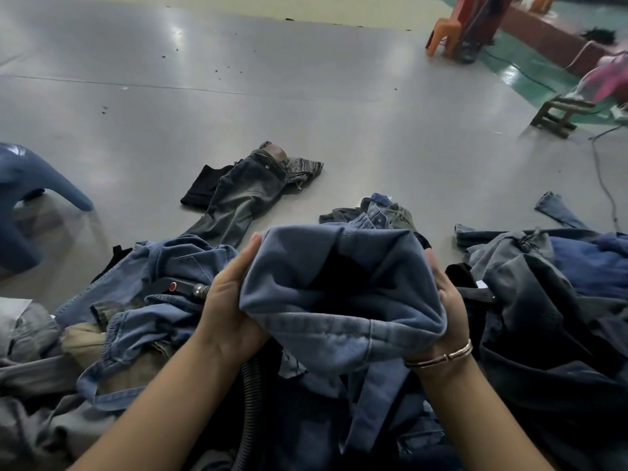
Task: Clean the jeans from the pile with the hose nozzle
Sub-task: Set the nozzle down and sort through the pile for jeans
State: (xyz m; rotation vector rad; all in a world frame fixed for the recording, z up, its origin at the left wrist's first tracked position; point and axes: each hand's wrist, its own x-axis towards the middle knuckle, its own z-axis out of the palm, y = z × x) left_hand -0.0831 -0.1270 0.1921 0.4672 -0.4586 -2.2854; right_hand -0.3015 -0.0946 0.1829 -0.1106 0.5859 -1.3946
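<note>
Both hands [234,307] [448,311] grip soft, bunched blue jeans [339,300].

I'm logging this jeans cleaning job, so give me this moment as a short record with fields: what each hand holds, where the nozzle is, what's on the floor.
left hand: left hand grips the blue jeans at their left side
right hand: right hand grips the same jeans at the right
hose nozzle: black hose nozzle with a red button lies on the pile, unheld
hose: ribbed hose runs under the forearms
floor: grey jeans lie apart, spread out
seating: blue plastic stool at left
</note>
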